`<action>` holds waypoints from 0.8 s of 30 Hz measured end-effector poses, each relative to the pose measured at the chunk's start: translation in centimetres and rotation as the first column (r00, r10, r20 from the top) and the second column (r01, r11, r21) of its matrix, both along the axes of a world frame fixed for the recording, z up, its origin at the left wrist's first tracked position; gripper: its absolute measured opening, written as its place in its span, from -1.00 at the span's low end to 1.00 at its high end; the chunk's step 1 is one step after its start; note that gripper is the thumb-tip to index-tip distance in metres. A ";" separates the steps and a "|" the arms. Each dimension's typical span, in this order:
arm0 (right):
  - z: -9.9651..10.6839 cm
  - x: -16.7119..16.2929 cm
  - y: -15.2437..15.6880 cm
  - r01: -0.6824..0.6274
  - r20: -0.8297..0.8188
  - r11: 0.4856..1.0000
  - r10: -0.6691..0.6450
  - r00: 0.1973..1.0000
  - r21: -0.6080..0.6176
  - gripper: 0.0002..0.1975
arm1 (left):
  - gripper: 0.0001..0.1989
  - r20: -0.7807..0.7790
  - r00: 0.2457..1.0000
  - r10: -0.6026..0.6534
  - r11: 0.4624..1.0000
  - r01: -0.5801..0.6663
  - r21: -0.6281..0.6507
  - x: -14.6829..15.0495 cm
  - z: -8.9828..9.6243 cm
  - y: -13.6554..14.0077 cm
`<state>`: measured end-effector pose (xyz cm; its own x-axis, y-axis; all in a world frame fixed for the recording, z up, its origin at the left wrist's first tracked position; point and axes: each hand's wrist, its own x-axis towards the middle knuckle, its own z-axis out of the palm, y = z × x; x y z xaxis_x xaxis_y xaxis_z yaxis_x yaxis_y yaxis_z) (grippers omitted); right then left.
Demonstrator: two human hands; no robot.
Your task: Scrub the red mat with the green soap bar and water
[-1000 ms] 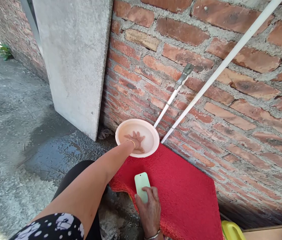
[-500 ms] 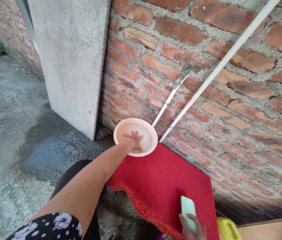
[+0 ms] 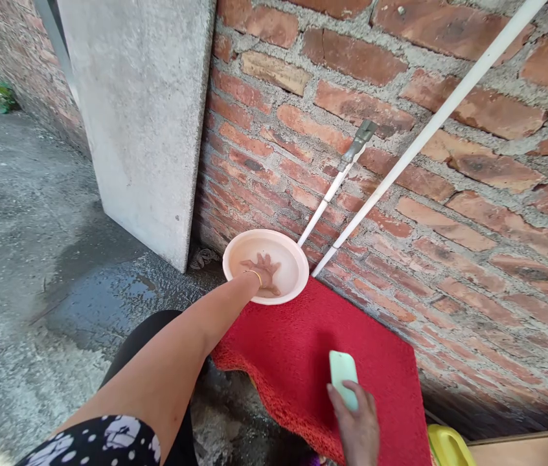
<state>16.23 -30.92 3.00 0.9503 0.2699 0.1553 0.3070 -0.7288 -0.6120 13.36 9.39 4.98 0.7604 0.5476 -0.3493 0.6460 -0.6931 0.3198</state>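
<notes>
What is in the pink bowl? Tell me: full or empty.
Partly full: the bowl holds water, and the left hand lies dipped in it, fingers spread.

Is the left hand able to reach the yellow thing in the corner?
Probably not as it is. The left hand sits in the pink bowl of water, while the yellow container lies far across the red mat, beyond the right hand.

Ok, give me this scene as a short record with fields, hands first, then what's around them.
left hand: spread flat in water inside the basin
right hand: pressing the brush onto the mat
brush: pale green, on the mat's right part
basin: pink, round, on the mat's far corner by the wall
poles: two white, leaning on the wall
slab: grey concrete, leaning left of the basin
ground: wet patch near the slab
</notes>
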 end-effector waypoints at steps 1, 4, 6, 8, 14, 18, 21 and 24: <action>-0.3 -0.9 2.2 -0.073 -0.024 0.997 0.074 0.997 0.019 -0.52 | 0.27 -0.001 1.000 -0.002 1.000 0.002 0.000 0.0 0.1 0.0; -0.7 -3.8 7.9 -0.305 -0.012 0.951 0.306 0.952 0.058 -0.60 | 0.24 -0.040 0.999 -0.019 1.000 0.019 0.015 -0.1 0.4 -0.1; -0.7 -5.2 10.8 -0.410 0.029 0.911 0.409 0.912 0.046 -0.69 | 0.21 -0.069 0.997 -0.018 1.000 0.020 0.016 -0.2 0.6 -0.1; -0.7 -5.8 12.6 -0.459 0.060 0.888 0.457 0.887 0.021 -0.76 | 0.20 -0.057 0.998 -0.004 1.000 0.004 0.002 -0.2 0.7 -0.2; -1.4 -3.6 11.6 -0.383 0.014 0.924 0.383 0.924 -0.015 -0.71 | 0.19 -0.032 0.999 0.005 1.000 -0.006 -0.018 0.0 0.5 -0.1; -1.6 0.0 6.8 -0.189 -0.059 0.982 0.188 0.980 -0.016 -0.55 | 0.20 0.034 0.999 0.003 1.000 -0.002 -0.031 0.0 0.1 0.0; -1.3 3.1 2.1 -0.024 -0.075 0.999 0.021 0.997 -0.037 -0.47 | 0.22 0.013 1.000 -0.020 1.000 0.020 -0.011 0.0 0.0 0.1; -0.7 5.9 -3.2 0.118 0.016 0.991 -0.117 0.993 -0.070 -0.50 | 0.25 -0.023 1.000 -0.016 1.000 0.016 -0.004 -0.1 0.2 0.0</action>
